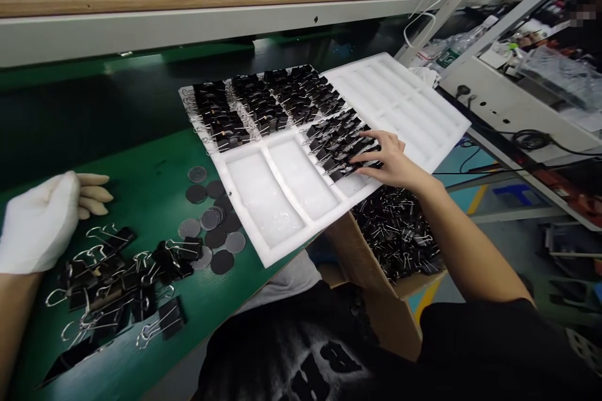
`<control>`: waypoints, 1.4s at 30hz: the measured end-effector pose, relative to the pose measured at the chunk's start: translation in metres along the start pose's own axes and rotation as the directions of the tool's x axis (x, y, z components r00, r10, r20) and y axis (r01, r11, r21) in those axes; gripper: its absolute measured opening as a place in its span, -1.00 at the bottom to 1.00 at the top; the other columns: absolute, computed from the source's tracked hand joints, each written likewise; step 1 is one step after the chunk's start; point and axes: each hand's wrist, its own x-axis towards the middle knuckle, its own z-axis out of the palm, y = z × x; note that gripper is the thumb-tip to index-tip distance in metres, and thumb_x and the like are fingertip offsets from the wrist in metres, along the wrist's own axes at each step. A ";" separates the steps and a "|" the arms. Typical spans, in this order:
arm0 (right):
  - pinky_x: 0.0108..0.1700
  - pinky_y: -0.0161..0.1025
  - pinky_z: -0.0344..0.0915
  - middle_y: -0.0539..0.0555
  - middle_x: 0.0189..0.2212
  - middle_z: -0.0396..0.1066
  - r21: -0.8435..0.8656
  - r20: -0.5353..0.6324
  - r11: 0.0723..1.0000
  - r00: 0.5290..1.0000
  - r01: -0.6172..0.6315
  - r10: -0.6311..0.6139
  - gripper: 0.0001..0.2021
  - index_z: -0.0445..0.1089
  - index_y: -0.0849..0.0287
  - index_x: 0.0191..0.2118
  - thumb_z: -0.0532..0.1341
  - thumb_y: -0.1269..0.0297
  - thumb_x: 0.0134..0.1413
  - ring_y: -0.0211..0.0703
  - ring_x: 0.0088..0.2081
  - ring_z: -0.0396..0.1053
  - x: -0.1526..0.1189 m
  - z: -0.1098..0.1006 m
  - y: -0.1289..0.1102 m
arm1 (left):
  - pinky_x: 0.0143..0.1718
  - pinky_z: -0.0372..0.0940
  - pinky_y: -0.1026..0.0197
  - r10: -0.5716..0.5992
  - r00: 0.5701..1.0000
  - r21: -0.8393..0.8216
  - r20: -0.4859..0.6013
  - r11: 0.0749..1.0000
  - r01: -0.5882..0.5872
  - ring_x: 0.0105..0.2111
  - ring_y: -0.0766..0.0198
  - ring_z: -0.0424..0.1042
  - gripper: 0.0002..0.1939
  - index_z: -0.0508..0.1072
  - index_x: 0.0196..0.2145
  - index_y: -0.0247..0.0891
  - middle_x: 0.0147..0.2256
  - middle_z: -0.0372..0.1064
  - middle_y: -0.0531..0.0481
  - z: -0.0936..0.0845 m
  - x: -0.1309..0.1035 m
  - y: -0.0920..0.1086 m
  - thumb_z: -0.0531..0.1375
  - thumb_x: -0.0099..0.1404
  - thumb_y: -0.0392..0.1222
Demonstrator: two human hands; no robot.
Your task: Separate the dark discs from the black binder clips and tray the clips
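Note:
My left hand, in a white glove with bare-looking fingertips, hovers or rests at the left with loosely extended fingers and nothing in them. Just below it lies a loose pile of black binder clips with silver wire handles. My right hand is bare and reaches over the white compartment tray. Its thumb and index finger close on a binder clip among the rows there, while the other fingers are spread. Rows of clips fill the tray's far compartments; two near compartments hold none.
Dark and clear round discs lie on the green table left of the tray. Another white tray sits behind at the right. Under the table edge stands a cardboard box full of binder clips. A shelf beam crosses the back.

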 end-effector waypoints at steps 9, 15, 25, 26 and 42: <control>0.20 0.16 0.43 0.17 0.06 0.55 0.208 -0.252 0.962 0.960 0.175 -0.120 -0.81 0.55 0.05 -0.21 0.25 0.12 0.39 0.10 0.09 0.53 0.013 -0.064 -0.080 | -0.44 0.30 0.20 0.013 1.000 -0.131 -0.019 0.991 -0.016 -0.47 0.29 0.47 -0.46 0.58 -0.13 -0.26 -0.30 0.55 -0.03 0.000 0.004 -0.005 0.08 0.52 0.28; 0.12 0.03 0.43 0.18 0.00 0.59 0.292 -0.163 0.809 0.860 0.511 -0.484 -0.78 0.54 0.09 -0.07 0.14 0.21 0.49 0.06 0.06 0.54 0.071 -0.030 -0.175 | -0.45 0.26 0.32 -0.059 0.998 -0.204 -0.019 0.978 0.054 -0.48 0.42 0.43 -0.41 0.56 -0.04 -0.34 -0.29 0.55 -0.02 0.000 -0.004 0.005 0.03 0.57 0.27; 0.06 0.04 0.29 0.25 0.09 0.55 0.280 -0.017 0.627 0.657 0.727 -0.754 -0.63 0.50 0.18 0.12 0.05 0.11 0.56 0.15 0.06 0.47 0.188 0.065 -0.316 | -0.58 0.15 0.29 -0.106 0.990 -0.462 -0.093 0.886 0.052 -0.63 0.38 0.38 -0.27 0.54 -0.01 -0.41 -0.47 0.50 -0.06 0.009 -0.011 0.005 0.02 0.53 0.39; 0.07 0.05 0.29 0.25 0.09 0.55 0.271 -0.023 0.644 0.674 0.715 -0.738 -0.62 0.51 0.18 0.12 0.03 0.09 0.56 0.16 0.07 0.46 0.195 0.073 -0.324 | -0.56 0.17 0.27 -0.101 0.988 -0.467 -0.120 0.883 0.033 -0.62 0.38 0.39 -0.27 0.53 0.01 -0.41 -0.46 0.51 -0.07 0.010 -0.012 0.002 0.02 0.53 0.40; 0.01 0.17 0.37 0.37 0.13 0.45 0.082 -0.010 0.699 0.702 0.710 -0.712 -0.54 0.48 0.16 0.20 -0.06 0.10 0.53 0.34 0.10 0.38 0.204 0.116 -0.345 | 0.07 0.44 0.00 -0.155 0.834 0.178 -0.529 0.941 0.288 -0.13 0.11 0.56 -0.56 0.52 -0.03 -0.22 -0.16 0.56 -0.17 -0.059 -0.178 -0.046 0.01 0.53 0.13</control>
